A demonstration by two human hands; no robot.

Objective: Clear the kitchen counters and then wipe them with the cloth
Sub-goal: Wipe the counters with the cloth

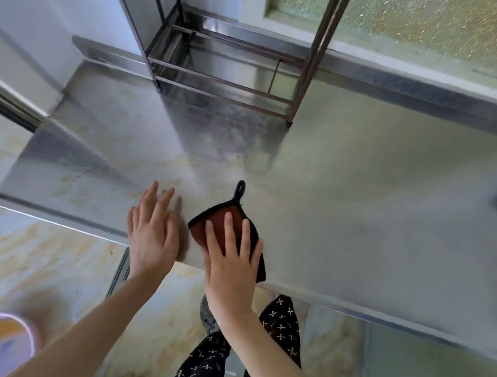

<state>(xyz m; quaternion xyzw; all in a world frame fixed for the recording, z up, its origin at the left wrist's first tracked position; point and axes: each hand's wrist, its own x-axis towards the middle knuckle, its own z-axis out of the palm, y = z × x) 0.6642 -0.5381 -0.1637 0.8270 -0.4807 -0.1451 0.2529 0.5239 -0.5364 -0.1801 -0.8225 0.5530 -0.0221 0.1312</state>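
Observation:
A dark red cloth (216,218) with a black edge and a black hanging loop lies flat on the stainless steel counter (353,206), close to its front edge. My right hand (233,261) presses down on the cloth with straight, spread fingers and covers its near half. My left hand (151,235) lies flat on the bare steel just left of the cloth, fingers straight and pointing away from me. The steel surface looks streaked and cloudy around both hands.
A dark metal rack frame (225,83) stands on the counter at the back, under a frosted window (416,27). The counter's left end (13,180) drops to a tiled floor. A pink tub (8,343) sits on the floor at lower left.

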